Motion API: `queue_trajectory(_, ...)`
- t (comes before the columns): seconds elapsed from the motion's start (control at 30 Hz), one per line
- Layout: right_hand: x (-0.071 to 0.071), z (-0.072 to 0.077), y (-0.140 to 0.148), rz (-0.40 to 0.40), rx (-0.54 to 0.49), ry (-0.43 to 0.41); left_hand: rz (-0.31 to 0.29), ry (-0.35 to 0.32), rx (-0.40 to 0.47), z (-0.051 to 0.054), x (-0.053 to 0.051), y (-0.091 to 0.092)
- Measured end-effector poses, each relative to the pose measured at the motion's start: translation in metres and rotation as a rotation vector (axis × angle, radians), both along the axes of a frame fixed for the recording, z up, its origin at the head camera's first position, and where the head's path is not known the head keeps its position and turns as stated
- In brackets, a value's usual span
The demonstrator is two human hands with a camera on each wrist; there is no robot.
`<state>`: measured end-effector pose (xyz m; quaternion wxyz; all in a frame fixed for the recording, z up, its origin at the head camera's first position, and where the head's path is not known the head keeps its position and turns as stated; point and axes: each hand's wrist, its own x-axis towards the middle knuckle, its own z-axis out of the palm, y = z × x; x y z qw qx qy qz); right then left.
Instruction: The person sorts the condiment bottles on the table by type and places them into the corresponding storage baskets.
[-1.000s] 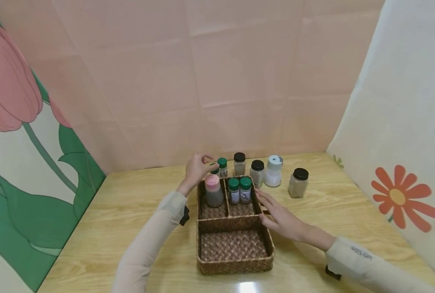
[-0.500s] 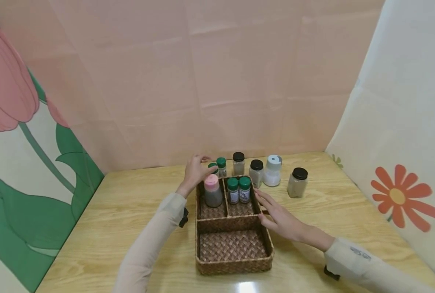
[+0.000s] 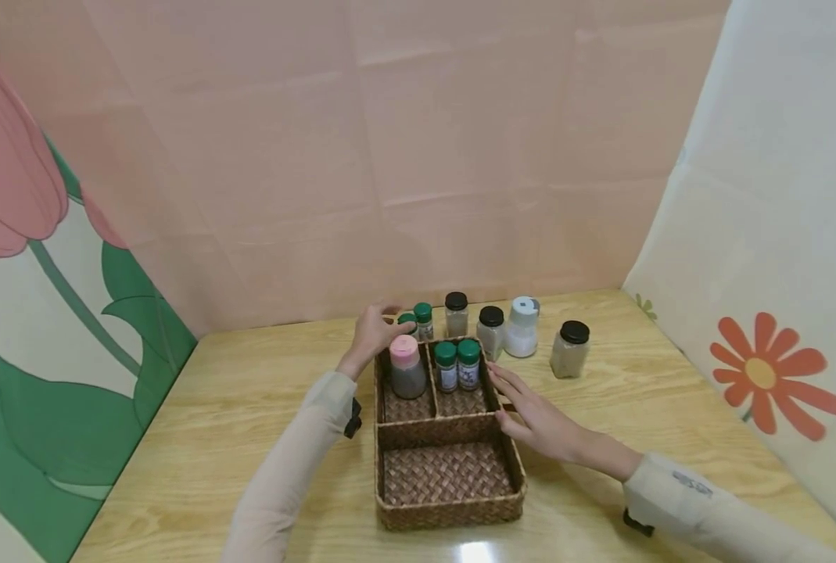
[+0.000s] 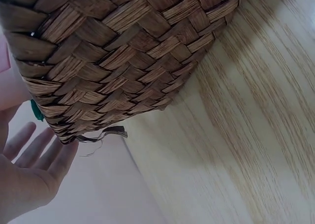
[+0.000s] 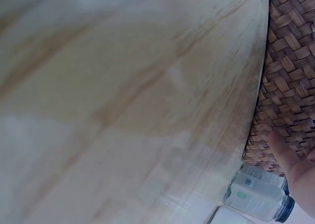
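A woven basket (image 3: 451, 512) with three compartments stands on the table. A pink-lidded bottle (image 3: 407, 378) is in its back left compartment, and two green-capped jars (image 3: 446, 367) share the back right one. At the back left corner is my left hand (image 3: 373, 338), its thumb by a green cap (image 3: 407, 319); in the left wrist view this hand (image 4: 30, 177) has extended fingers near the corner, with no firm hold visible. My right hand (image 3: 547, 426) rests its fingers along the basket's right wall, also seen in the right wrist view (image 5: 295, 167).
Behind the basket stand another green-capped jar (image 3: 423, 313), black-lidded jars (image 3: 457, 320) (image 3: 490, 338) and a white bottle (image 3: 522, 338). Another black-lidded jar (image 3: 569, 356) stands farther right. Pink cloth (image 3: 389, 156) hangs behind the wooden table (image 3: 249, 414).
The head view has shifted slightly. My left fingers and thumb have lowered a little around the green cap at the back left corner. My right hand stays against the basket.
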<state>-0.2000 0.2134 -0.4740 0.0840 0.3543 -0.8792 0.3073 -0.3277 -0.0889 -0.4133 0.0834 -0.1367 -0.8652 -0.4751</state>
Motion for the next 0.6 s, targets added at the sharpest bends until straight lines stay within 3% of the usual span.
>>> queue_trajectory(0.37, 0.0003, 0.0017, 0.0014, -0.002, 0.000, -0.015, -0.052, -0.012, -0.003, -0.0008, -0.0078, 0.0008)
queue_trajectory(0.6, 0.0010, 0.0027, 0.0006, 0.002, 0.000, -0.013, -0.070, -0.057, -0.028, 0.0011, -0.0089, -0.0027)
